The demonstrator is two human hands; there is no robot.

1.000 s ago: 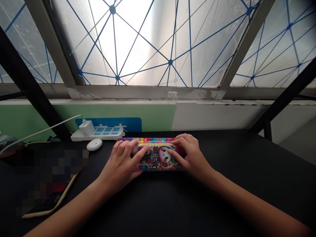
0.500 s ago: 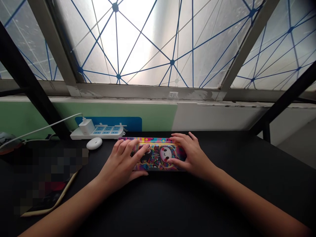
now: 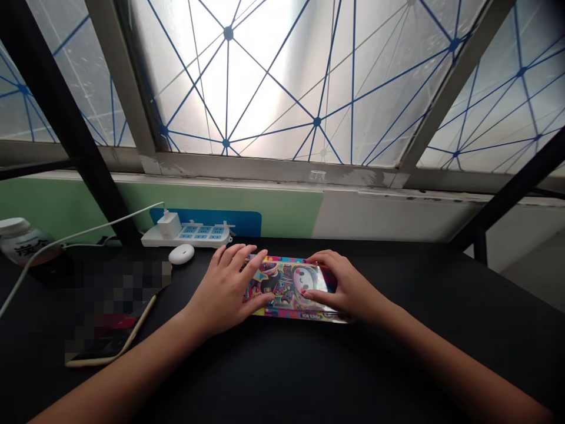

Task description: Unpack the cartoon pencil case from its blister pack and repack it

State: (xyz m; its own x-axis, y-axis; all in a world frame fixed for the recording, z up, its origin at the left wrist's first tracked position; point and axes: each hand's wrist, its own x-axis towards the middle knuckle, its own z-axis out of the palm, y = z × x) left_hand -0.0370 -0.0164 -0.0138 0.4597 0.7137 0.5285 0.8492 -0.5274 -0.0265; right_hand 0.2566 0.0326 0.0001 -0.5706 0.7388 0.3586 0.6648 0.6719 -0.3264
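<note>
A flat, brightly printed pencil box (image 3: 286, 284) lies on the black desk, with a round-faced cartoon figure on its lid and small lettering along its near edge. My left hand (image 3: 227, 288) covers the box's left end, fingers spread across the lid. My right hand (image 3: 344, 288) holds the right end, with the thumb on the lid beside the cartoon face and the fingers over the far edge. The left end of the box is hidden under my left hand.
A white power strip (image 3: 188, 235) with a white charger (image 3: 169, 225) and a white mouse (image 3: 180, 254) lie just beyond the box. A white-lidded jar (image 3: 24, 242) stands far left. A pixelated patch (image 3: 119, 294) covers part of the desk.
The box has turned slightly clockwise and shifted right in view, with both hands moving along with it. The whole view has also shifted, with the desk sitting lower.
</note>
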